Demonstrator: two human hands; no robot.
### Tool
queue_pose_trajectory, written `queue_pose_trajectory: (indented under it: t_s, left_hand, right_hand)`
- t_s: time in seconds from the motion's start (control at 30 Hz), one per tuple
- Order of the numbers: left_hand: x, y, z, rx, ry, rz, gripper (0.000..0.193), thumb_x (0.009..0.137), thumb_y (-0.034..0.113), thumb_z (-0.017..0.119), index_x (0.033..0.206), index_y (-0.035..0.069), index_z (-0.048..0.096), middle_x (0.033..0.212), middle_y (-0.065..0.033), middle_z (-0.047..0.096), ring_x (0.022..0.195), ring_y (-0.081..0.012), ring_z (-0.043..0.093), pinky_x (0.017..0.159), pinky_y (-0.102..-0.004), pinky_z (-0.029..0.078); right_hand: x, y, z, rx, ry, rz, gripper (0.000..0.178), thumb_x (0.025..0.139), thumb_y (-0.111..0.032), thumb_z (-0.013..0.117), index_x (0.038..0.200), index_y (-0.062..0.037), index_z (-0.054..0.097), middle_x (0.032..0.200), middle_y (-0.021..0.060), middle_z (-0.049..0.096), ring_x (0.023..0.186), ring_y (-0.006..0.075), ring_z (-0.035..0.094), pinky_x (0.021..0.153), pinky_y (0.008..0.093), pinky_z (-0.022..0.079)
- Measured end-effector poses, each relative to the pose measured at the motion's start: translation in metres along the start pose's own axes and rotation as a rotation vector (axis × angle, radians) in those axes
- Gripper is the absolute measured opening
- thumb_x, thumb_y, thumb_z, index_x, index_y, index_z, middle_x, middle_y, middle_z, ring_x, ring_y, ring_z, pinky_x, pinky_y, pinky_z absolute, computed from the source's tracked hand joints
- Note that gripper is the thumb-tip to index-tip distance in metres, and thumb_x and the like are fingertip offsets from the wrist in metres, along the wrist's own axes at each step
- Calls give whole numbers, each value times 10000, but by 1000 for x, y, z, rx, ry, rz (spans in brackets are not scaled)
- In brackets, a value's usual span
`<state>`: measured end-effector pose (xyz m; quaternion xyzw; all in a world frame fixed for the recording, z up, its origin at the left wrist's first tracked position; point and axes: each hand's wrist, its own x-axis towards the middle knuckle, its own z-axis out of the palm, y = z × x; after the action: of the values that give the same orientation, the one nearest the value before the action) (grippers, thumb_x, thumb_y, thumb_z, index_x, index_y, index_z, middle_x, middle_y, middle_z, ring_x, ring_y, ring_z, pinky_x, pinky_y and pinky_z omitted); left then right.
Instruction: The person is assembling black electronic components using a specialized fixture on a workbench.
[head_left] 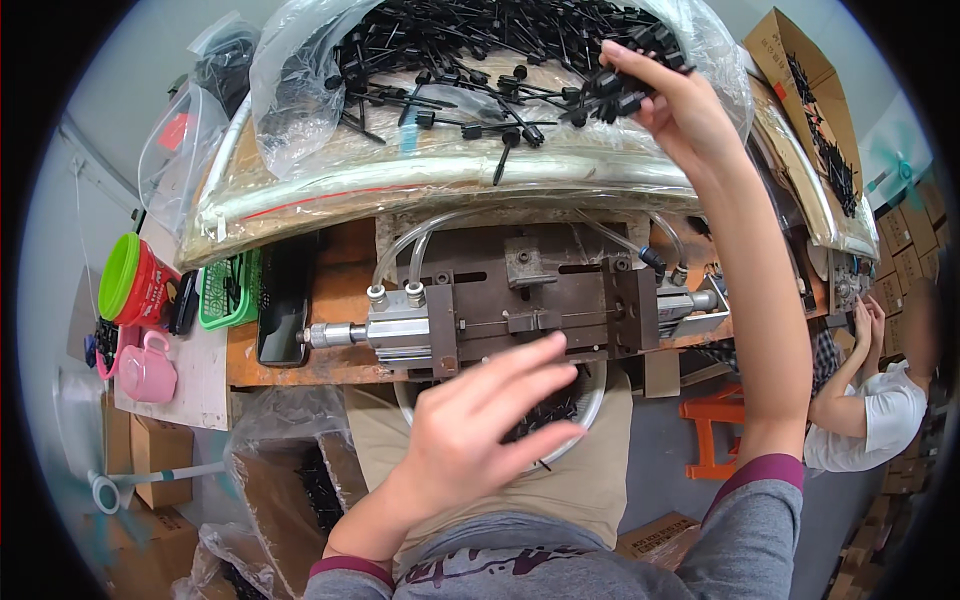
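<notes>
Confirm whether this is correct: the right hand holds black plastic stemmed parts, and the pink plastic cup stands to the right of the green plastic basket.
Not quite: the head view shows the pink plastic cup to the left of the green plastic basket, not the right. The right hand does hold black plastic stemmed parts.

Yeah, you're pretty clearly in a factory workshop, what with that hose-fed metal fixture (500,290) mid-frame, loose black parts (450,45) heaped up top, and stacked cardboard boxes (905,245) plus a co-worker (870,412) far right.
</notes>
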<state>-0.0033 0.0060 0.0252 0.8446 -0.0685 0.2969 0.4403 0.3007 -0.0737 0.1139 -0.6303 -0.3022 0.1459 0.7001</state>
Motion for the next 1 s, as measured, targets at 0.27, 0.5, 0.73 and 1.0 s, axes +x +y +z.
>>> queue_pose_trajectory:
  t_s: [0.27,0.5,0.73,1.0]
  left_hand:
    - [11,-4,-22,-171,303,-128,331,852,-88,650,1180,-48,626,1206,-165,624,997,-168,632,864,-266,526]
    - [4,2,-7,-401,88,-210,406,670,-31,854,1044,-34,698,955,-111,683,823,-150,686,707,-265,587]
    - [-6,-4,-5,-325,-28,-100,387,619,2,883,975,-18,730,927,-116,680,727,-148,659,631,-251,548]
    - [-14,1,7,52,80,-40,283,697,-75,785,963,5,738,927,-110,680,793,-201,655,669,-290,539]
  right_hand:
    - [-136,-6,63,-232,-38,83,176,759,-112,784,897,-19,725,828,29,686,638,96,623,509,200,466]
    - [-177,49,48,-793,-165,-1099,424,658,-94,701,1045,81,695,927,109,601,607,179,591,489,291,453]
    - [-201,55,47,-786,-199,-1128,453,583,-112,669,979,103,712,989,170,632,610,182,594,491,277,467]
    - [-212,68,35,-864,-108,-1021,398,631,-66,733,996,92,715,1017,149,631,609,182,595,496,283,462]
